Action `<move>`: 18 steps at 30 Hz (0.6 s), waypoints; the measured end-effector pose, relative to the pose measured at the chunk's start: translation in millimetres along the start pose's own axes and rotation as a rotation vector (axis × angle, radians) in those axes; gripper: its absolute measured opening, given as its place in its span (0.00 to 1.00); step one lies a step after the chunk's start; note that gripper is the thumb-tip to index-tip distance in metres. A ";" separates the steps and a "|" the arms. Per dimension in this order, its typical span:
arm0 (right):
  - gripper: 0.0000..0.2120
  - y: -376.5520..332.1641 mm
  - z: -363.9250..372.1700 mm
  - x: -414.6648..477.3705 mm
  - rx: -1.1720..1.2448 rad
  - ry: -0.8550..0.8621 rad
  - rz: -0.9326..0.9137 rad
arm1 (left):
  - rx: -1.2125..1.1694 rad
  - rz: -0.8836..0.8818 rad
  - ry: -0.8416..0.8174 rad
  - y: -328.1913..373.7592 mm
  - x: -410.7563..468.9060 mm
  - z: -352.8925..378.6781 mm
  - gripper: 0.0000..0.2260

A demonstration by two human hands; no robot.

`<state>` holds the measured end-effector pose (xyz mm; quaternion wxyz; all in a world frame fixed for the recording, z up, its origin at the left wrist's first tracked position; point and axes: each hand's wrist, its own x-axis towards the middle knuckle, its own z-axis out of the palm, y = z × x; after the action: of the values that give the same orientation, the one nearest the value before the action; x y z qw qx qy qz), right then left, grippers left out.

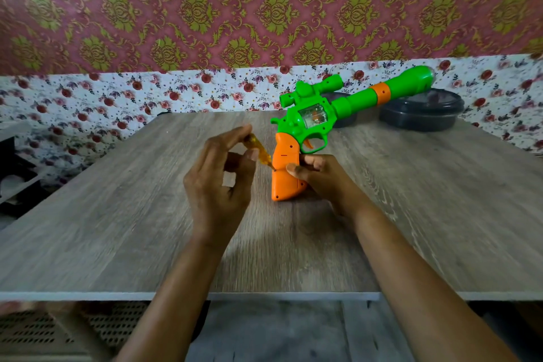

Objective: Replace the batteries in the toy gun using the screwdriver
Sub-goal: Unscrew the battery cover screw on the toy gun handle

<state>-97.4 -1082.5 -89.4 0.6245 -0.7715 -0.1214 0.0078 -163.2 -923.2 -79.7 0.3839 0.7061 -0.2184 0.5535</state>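
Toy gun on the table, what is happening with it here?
A person's right hand grips the orange handle of the green toy gun, standing it on the wooden table. The left hand pinches a small amber screwdriver, its tip against the handle's side. The handle looks closed; no batteries are visible.

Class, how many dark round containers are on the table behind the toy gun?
2. One container sits at the table's far right; the other container is mostly hidden behind the toy gun. Others may be hidden.
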 end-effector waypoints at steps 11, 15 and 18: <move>0.12 3.2 -1.1 2.9 -0.009 -0.010 -0.002 | 0.035 0.018 -0.015 -0.5 -0.4 0.3 0.15; 0.11 4.6 -1.1 3.4 0.001 -0.008 -0.003 | -0.010 0.055 -0.076 1.2 -0.3 1.6 0.17; 0.11 4.2 -1.2 3.3 -0.010 -0.006 -0.011 | -0.027 0.035 -0.085 0.4 -0.5 2.6 0.17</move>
<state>-93.3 -1083.7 -92.8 0.6203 -0.7739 -0.1276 0.0058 -162.0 -925.5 -80.4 0.3743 0.7197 -0.2541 0.5266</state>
